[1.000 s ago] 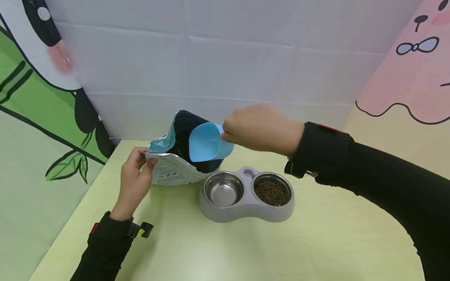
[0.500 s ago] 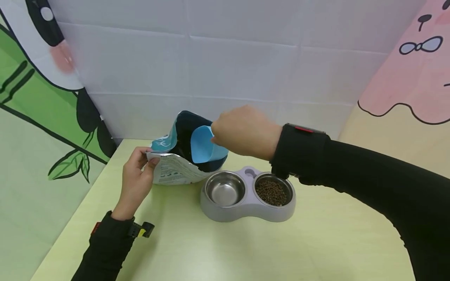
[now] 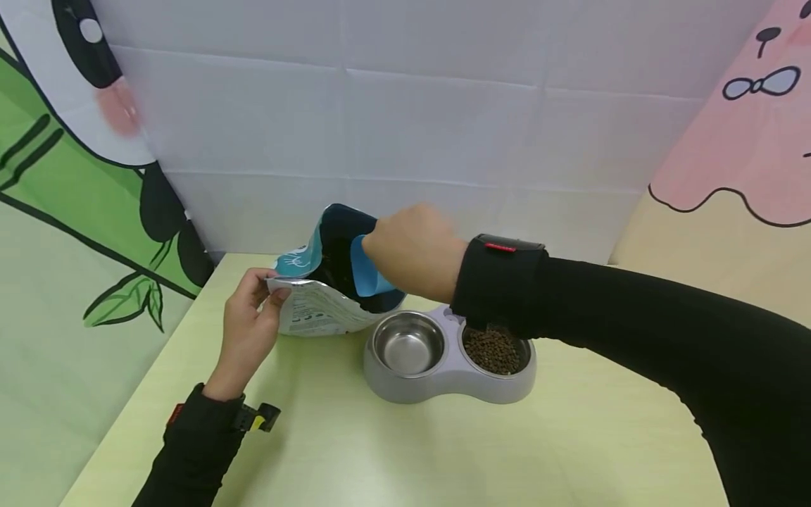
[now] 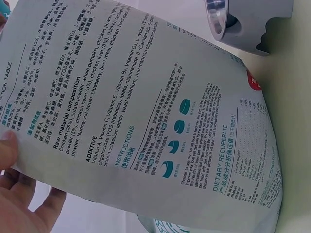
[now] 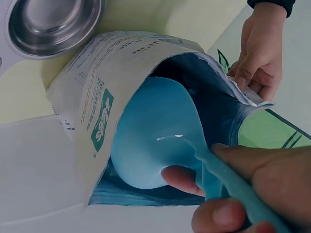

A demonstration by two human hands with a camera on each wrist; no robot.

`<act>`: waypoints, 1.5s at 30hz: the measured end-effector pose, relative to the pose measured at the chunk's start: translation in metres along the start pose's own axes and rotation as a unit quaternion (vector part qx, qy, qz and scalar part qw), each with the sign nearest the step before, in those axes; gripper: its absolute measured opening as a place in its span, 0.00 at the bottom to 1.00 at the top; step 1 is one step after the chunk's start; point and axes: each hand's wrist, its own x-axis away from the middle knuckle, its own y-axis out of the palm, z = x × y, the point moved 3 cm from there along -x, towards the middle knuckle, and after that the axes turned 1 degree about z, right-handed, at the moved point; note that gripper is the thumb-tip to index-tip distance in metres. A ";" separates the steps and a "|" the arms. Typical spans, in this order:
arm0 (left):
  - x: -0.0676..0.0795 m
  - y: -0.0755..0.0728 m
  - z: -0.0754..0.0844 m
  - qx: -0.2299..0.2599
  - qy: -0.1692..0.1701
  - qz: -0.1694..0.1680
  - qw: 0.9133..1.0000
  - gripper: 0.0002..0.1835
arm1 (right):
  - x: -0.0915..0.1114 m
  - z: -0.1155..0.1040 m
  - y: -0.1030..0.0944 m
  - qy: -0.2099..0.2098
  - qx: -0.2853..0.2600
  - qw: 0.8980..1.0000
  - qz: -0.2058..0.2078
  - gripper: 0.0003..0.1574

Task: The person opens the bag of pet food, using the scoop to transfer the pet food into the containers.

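Note:
A white and teal pet food bag (image 3: pixel 323 310) stands on the table with its mouth spread open. Thumb and fingers of my left hand (image 3: pixel 250 327) pinch the bag's left edge; the left wrist view shows its printed side close up. My right hand (image 3: pixel 412 250) grips the handle of a blue scoop (image 5: pixel 155 131), whose cup is inside the mouth of the bag. In front of the bag sits a grey double bowl stand (image 3: pixel 453 384). Its left steel bowl (image 3: pixel 408 345) shows bare metal. Brown kibble (image 3: pixel 494 352) lies in the right bowl, partly covered by the right sleeve.
The pale yellow table (image 3: pixel 342 451) stretches in front of the bowls. Behind the bag rises a white sheet wall (image 3: pixel 437 134). Cartoon prints cover the left and right sides. Black bands with small devices are on both wrists.
My right hand has moved left and slightly down, carrying the scoop further into the bag. The right forearm now hides part of the kibble bowl. My left hand keeps its hold on the bag.

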 end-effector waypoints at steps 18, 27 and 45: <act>0.003 -0.004 -0.002 -0.001 0.001 0.001 1.000 0.09 | -0.011 -0.027 -0.006 -0.031 0.058 0.997 -0.035 0.20; 0.007 -0.013 -0.005 0.010 0.006 -0.015 1.000 0.10 | -0.017 -0.041 -0.010 -0.023 0.054 0.996 -0.071 0.22; 0.007 -0.016 -0.005 0.006 0.008 -0.026 1.000 0.10 | -0.026 -0.046 0.010 -0.012 0.023 0.997 -0.075 0.20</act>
